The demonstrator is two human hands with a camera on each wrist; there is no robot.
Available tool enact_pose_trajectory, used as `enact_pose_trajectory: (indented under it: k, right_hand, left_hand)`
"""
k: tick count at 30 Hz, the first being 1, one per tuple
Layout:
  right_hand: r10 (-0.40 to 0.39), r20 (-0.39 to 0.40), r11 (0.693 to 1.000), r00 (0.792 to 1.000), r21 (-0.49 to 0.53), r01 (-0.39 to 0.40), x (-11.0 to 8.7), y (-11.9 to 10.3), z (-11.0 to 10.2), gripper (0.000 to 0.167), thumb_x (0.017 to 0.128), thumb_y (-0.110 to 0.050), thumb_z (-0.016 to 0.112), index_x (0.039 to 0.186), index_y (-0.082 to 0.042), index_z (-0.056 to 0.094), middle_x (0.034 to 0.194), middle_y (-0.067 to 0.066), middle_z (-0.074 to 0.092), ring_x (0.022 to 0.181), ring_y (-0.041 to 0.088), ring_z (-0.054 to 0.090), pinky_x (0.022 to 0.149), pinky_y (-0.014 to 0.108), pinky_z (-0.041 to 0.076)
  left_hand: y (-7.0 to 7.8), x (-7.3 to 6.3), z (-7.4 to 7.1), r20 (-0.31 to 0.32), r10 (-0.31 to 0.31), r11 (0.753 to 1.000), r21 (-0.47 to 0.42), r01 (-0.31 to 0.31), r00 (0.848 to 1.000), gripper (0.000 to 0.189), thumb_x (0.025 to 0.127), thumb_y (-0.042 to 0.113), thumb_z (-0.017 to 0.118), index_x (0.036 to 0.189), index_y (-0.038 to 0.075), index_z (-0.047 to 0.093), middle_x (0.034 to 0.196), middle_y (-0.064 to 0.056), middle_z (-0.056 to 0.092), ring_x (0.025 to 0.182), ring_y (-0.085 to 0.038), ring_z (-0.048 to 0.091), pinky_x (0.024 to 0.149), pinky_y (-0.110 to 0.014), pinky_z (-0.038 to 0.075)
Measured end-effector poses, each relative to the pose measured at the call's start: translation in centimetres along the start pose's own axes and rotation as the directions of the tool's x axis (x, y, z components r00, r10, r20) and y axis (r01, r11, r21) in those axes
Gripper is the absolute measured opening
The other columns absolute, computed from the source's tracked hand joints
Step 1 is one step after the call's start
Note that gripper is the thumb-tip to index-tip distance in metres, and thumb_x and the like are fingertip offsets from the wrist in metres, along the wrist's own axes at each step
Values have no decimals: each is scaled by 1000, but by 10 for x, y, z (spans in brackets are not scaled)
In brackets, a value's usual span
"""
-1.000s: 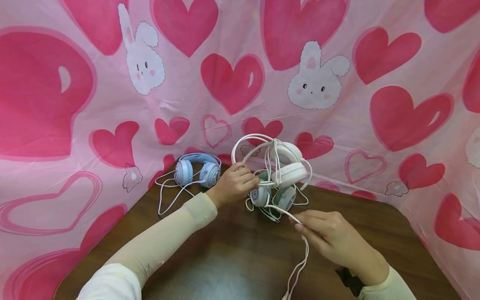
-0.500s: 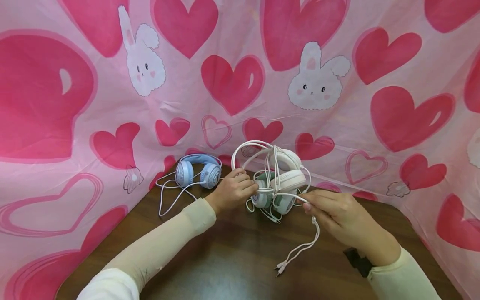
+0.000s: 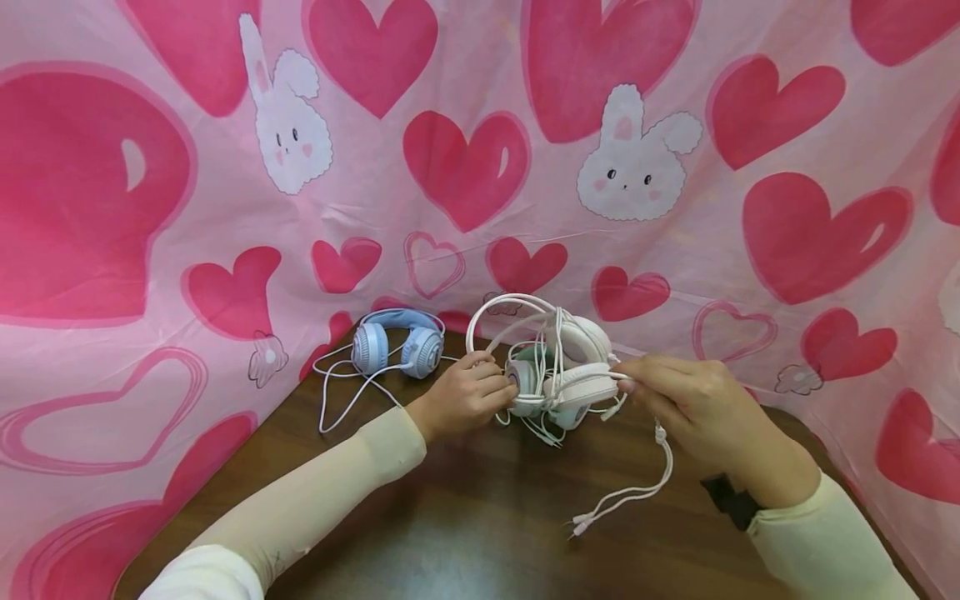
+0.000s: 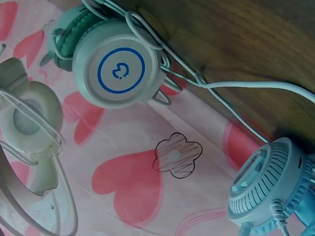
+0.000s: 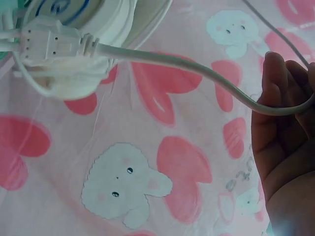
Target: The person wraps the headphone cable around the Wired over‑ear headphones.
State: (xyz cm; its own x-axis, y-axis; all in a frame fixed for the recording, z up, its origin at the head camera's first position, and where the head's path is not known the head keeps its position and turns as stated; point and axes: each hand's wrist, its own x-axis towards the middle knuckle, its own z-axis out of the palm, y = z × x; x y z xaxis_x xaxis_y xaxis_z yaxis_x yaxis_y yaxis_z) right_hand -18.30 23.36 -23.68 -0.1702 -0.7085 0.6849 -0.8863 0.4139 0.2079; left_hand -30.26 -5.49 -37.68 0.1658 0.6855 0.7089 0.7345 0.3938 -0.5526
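White headphones [image 3: 588,387] are held off the table by my left hand [image 3: 467,396], which grips them at the headband. Loops of their white cable are wound around the band and ear cups. My right hand [image 3: 697,412] pinches a stretch of that cable [image 5: 182,64] beside the ear cups. From below this hand a split cable end [image 3: 637,492] with two plugs hangs over the table. Behind the white pair stand green-and-white headphones [image 4: 118,69], partly hidden in the head view. The left wrist view does not show my left hand.
Light blue headphones [image 3: 397,342] stand at the back left of the brown wooden table [image 3: 450,517], their cable looped beside them. A pink cloth [image 3: 465,75] with hearts and rabbits hangs around the table's back and sides.
My right hand has moved right and up, drawing the cable along, and the two plugs have swung into view over the table. The white headphones have sunk slightly in my left hand.
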Motion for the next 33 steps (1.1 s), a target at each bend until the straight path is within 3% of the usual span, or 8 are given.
enact_pose_trajectory:
  k: [3, 8, 20, 27, 33]
  right_hand:
    - [-8, 10, 999, 1000, -32, 8, 1, 3, -4, 39, 103, -36, 46, 102, -8, 73, 94, -2, 71, 85, 15, 69, 86, 17, 47]
    - [-7, 22, 998, 1000, -69, 9, 4, 7, -9, 40, 102, -39, 47, 103, -10, 74, 95, -3, 71, 84, 14, 69, 84, 17, 48]
    - [11, -13, 990, 1000, -141, -13, 1, 24, -11, 46, 101, -43, 45, 99, -5, 73, 91, 1, 68, 79, 18, 65, 91, 12, 41]
    - [-20, 11, 982, 1000, -187, 21, 0, 35, -11, 46, 102, -43, 43, 94, -8, 72, 88, -2, 61, 71, 11, 55, 67, 23, 48]
    - [-2, 16, 983, 1000, -184, 5, -4, 42, -10, 47, 102, -44, 42, 95, -8, 72, 88, -3, 61, 72, 10, 54, 67, 23, 48]
  left_hand:
    - [3, -2, -3, 6, 15, 1000, -1, -15, 1000, 22, 98, 14, 50, 95, 10, 71, 90, -1, 71, 84, -18, 64, 91, -40, 47]
    - [8, -5, -8, 6, 50, 999, -20, -50, 999, 18, 97, 18, 55, 95, 9, 71, 89, -2, 71, 83, -17, 64, 88, -38, 49]
    - [23, 0, -17, -67, 148, 987, -45, -152, 987, 17, 98, 19, 57, 95, 11, 71, 88, 0, 69, 82, -14, 65, 89, -39, 49]
    - [31, -2, -25, -53, 174, 981, -80, -177, 983, 16, 97, 20, 59, 96, 11, 72, 89, 0, 69, 84, -13, 64, 90, -38, 49]
    - [36, 0, -28, -68, 193, 974, -103, -199, 979, 14, 97, 21, 60, 95, 12, 71, 89, 2, 68, 85, -13, 63, 90, -37, 48]
